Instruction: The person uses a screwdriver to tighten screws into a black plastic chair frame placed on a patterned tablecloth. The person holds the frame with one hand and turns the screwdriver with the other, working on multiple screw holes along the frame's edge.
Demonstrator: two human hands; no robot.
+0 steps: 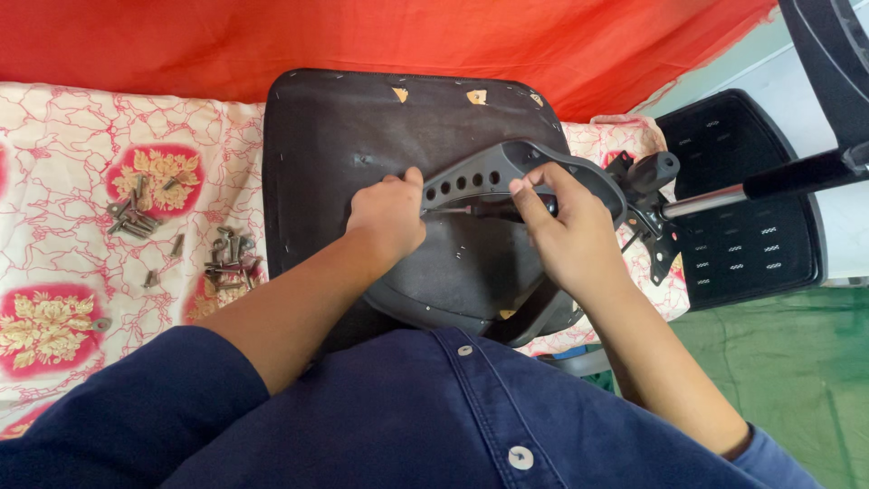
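Note:
A black chair seat [362, 118] lies upside down on a patterned cloth. Over it sits a dark plastic armrest frame [471, 177] with a row of holes. My left hand [387, 213] is closed at the left end of that frame, thumb against its edge. My right hand [566, 231] grips the black handle of a screwdriver [471, 210], whose metal shaft points left toward my left hand. The tip is hidden by my left hand.
Two piles of metal screws and bolts [226, 258] [136, 213] lie on the red-and-cream cloth [63, 181] to the left. A chair mechanism with a gas-lift cylinder [724, 195] sticks out right, over a black perforated backrest [751, 217]. Red fabric [362, 36] hangs behind; the floor is green.

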